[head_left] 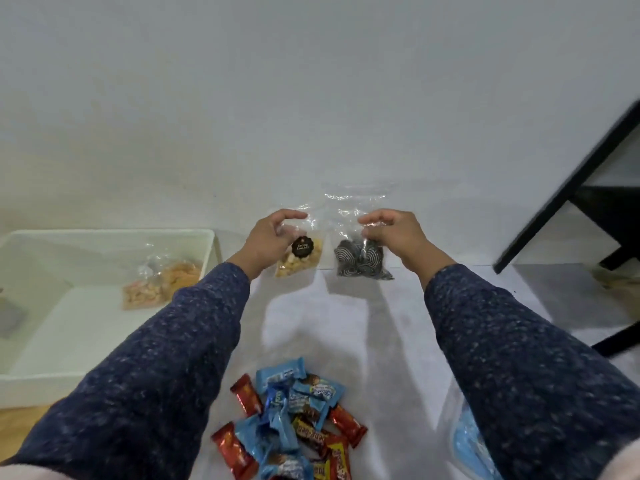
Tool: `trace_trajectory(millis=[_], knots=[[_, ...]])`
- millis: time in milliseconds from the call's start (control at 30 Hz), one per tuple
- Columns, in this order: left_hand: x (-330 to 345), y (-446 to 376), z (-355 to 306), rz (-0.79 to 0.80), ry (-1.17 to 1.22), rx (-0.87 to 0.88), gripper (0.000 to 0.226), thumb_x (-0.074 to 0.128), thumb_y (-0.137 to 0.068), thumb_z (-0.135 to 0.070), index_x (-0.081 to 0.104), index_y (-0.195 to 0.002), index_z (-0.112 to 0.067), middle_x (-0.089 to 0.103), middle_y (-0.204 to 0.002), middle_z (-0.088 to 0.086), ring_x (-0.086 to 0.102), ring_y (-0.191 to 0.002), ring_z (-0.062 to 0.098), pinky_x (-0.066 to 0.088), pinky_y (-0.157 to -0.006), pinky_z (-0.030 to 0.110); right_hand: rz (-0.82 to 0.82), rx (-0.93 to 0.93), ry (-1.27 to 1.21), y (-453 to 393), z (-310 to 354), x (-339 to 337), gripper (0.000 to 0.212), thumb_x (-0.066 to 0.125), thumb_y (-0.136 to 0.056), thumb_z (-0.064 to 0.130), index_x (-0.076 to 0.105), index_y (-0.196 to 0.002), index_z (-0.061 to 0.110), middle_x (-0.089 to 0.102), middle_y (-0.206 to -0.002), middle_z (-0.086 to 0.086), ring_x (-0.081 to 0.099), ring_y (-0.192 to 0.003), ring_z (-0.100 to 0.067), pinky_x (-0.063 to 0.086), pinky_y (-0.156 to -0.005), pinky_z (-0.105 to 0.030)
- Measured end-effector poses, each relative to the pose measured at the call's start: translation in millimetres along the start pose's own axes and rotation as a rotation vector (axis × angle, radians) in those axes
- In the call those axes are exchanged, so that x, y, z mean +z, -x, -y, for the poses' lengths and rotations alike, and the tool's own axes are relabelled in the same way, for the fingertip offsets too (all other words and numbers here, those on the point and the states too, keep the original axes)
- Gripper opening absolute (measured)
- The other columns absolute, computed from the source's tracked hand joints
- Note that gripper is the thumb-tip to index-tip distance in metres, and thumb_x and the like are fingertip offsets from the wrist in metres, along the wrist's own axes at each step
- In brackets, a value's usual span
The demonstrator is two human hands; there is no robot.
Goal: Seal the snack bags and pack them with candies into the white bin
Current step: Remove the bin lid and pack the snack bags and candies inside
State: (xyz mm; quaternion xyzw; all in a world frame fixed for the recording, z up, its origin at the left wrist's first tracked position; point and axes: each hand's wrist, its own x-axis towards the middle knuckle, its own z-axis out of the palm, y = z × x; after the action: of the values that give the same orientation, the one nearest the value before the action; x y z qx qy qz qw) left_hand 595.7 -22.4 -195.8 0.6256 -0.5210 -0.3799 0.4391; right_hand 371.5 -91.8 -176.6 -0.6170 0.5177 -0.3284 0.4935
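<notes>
While both arms are stretched fwd, 2 clear snack bags are held up against the white wall (311, 98), 1 per hand. Left hand (268, 239) is curled round the upper part of the nut bag (301, 259) (pale nuts, round black label); thumb and fingers pinch the clear plastic above the contents. Right hand (391, 233) pinches the top of the cookie bag (360, 261) (black/white swirl pieces) the same way. Bags hang side by side, narrow gap between, not touching as far as can be seen. Whether the bag tops are sealed can't be told; plastic too clear/blurred.

White bin (114, 233) sits at left, far edge near the wall, right rim just beside the left sleeve (166, 358). 1 bag of orange/tan snacks (162, 284) lies inside, toward the bin's far right corner; rest of bin floor shows bare white, apart from a grey item at the left frame edge, not identifiable.

Candies (291, 420) are piled in the near centre on the pale surface (311, 323), between both sleeves: blue, red, some yellow wrappers, overlapping. Open surface lies between the pile and the held bags.

Right side: black furniture frame (568, 188) slants down from the upper right edge, well apart from the right hand. Light-blue item (467, 441) is partly hidden under the right sleeve (519, 358) at the lower right; can't be identified.
</notes>
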Motion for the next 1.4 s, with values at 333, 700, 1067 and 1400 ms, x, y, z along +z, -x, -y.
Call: trace_trajectory(millis=[333,700,1067,1400], knots=[[-119,68,-34,-0.069,0.001,0.085,0.018,0.062,-0.089,-0.011,0.065,-0.084,-0.028,0.062,-0.088,0.002,0.062,-0.088,0.021,0.053,-0.077,0.036,-0.004,-0.16,-0.043,57,93,82,0.026,0.07,-0.076,-0.005,0.067,-0.071,0.02,0.065,-0.084,0.002,0.058,-0.083,-0.017,0.05,-0.072,-0.024],[-212,124,-29,-0.272,0.036,0.052,0.015,0.06,-0.091,-0.011,0.064,-0.088,-0.025,0.061,-0.092,0.002,0.06,-0.081,0.013,0.052,-0.067,0.028,0.173,-0.237,-0.071,60,147,177,0.023,0.072,-0.073,-0.003,0.068,-0.073,0.02,0.065,-0.081,0.002,0.059,-0.084,-0.018,0.049,-0.071,-0.026],[-293,129,82,-0.266,0.044,-0.128,0.019,0.058,-0.092,-0.01,0.063,-0.086,-0.027,0.06,-0.096,0.002,0.059,-0.089,0.016,0.049,-0.054,0.023,0.197,-0.067,-0.074,55,110,317,0.022,0.072,-0.075,0.0,0.067,-0.073,0.021,0.064,-0.08,0.005,0.058,-0.077,-0.013,0.043,-0.058,-0.017],[-310,83,188,0.0,0.036,-0.33,0.029,0.047,-0.093,0.001,0.062,-0.089,-0.024,0.057,-0.112,0.005,0.057,-0.103,0.022,0.054,-0.05,0.022,0.087,0.178,-0.072,32,31,390,0.016,0.066,-0.079,-0.002,0.068,-0.082,0.013,0.06,-0.083,0.003,0.059,-0.074,-0.014,0.048,-0.048,-0.016]])
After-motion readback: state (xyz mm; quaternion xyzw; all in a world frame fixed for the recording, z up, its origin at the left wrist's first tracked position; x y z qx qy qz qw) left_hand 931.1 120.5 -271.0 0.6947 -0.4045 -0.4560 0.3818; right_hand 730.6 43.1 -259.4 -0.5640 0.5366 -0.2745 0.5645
